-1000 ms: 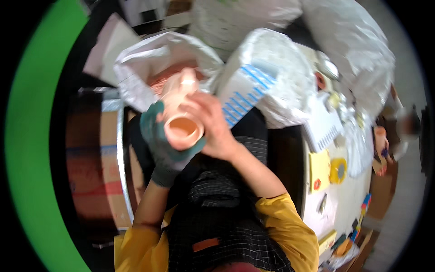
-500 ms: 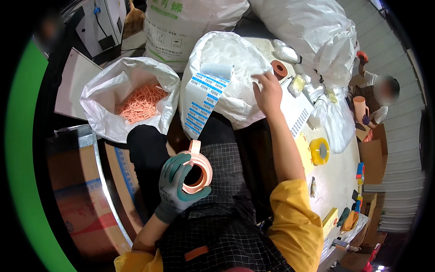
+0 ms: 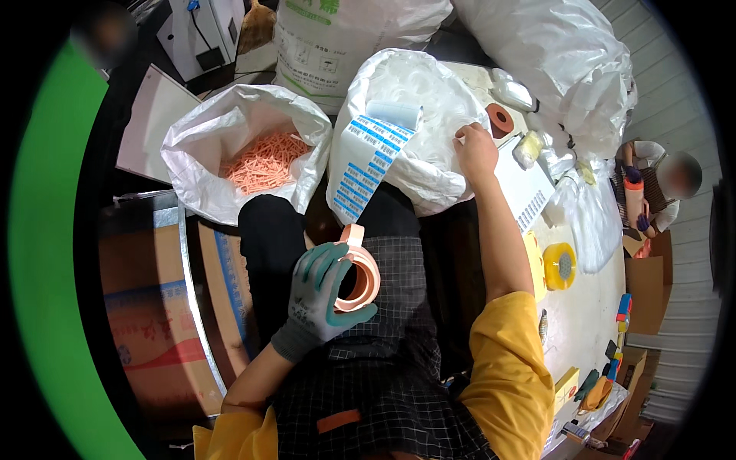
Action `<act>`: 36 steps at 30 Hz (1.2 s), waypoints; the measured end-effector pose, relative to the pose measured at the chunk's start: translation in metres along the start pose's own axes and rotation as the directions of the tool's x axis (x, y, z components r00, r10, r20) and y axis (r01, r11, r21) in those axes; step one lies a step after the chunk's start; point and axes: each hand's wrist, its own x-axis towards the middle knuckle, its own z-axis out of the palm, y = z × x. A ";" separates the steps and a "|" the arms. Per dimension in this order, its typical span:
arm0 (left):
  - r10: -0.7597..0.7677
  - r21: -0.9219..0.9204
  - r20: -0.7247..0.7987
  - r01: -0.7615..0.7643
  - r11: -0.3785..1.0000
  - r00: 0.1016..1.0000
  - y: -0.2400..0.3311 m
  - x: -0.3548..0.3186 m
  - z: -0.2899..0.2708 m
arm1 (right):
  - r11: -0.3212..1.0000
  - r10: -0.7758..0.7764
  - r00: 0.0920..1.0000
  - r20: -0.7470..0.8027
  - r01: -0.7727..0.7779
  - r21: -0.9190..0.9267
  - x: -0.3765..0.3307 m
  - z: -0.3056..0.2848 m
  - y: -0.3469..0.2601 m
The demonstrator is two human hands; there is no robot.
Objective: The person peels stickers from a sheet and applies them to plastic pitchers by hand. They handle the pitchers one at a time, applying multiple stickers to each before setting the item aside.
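My left hand (image 3: 313, 297), in a grey and green glove, grips a pink cup (image 3: 371, 285) with a loop handle above my lap. The cup's open, dark mouth faces up. My bare right hand (image 3: 477, 152) is at the right rim of a white bag (image 3: 429, 190) filled with clear plastic pieces (image 3: 425, 80). Its fingers are curled closed, and what they hold, if anything, is hidden. A roll of white and blue labels (image 3: 368, 161) lies over the bag's left side, its strip hanging down toward my lap.
At left, another white bag (image 3: 188, 130) holds thin pink pieces (image 3: 268, 161). Cardboard boxes (image 3: 153, 330) stand lower left. On the right-hand table are a yellow tape roll (image 3: 560, 266), a brown roll (image 3: 500, 121) and plastic bags (image 3: 598, 230). Another person (image 3: 652, 184) handles a pink cup farther right.
My right hand's spread fingers have curled closed at the bag's rim. The view has shifted, so most things sit farther right. My left hand keeps its hold on the cup.
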 end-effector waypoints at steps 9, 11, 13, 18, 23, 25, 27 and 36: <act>-0.055 -0.015 0.015 0.055 0.998 0.998 0.001 -0.003 -0.001 | 0.966 0.058 0.988 -0.145 -0.019 0.258 -0.007 -0.015 -0.004; -0.044 -0.091 -0.045 0.040 0.995 0.998 -0.007 -0.005 0.004 | 0.930 0.066 0.984 -0.164 -0.001 0.367 -0.019 -0.030 -0.021; -0.036 -0.071 -0.097 0.029 0.997 0.995 -0.012 -0.007 0.006 | 0.926 0.023 0.981 -0.191 0.051 0.374 -0.036 -0.047 -0.049; -0.024 -0.023 -0.034 0.023 0.999 0.999 -0.009 0.004 0.008 | 0.824 0.181 0.976 -0.122 -0.083 0.561 -0.033 -0.036 -0.041; -0.036 0.060 -0.008 0.036 0.998 0.999 -0.008 0.003 0.003 | 0.588 0.239 0.968 0.079 -0.209 0.782 -0.018 -0.018 -0.011; -0.017 0.080 -0.011 0.017 0.997 1.000 -0.008 0.005 0.007 | 0.627 0.262 0.965 0.029 -0.193 0.755 -0.020 -0.020 -0.005; -0.012 0.075 -0.002 0.012 0.997 1.000 -0.006 0.008 0.011 | 0.715 0.288 0.956 -0.055 -0.176 0.677 -0.022 -0.025 -0.001; -0.012 0.005 -0.143 0.013 1.000 0.990 -0.011 0.002 0.010 | 0.605 0.033 0.991 0.127 -0.121 0.787 -0.066 -0.091 -0.074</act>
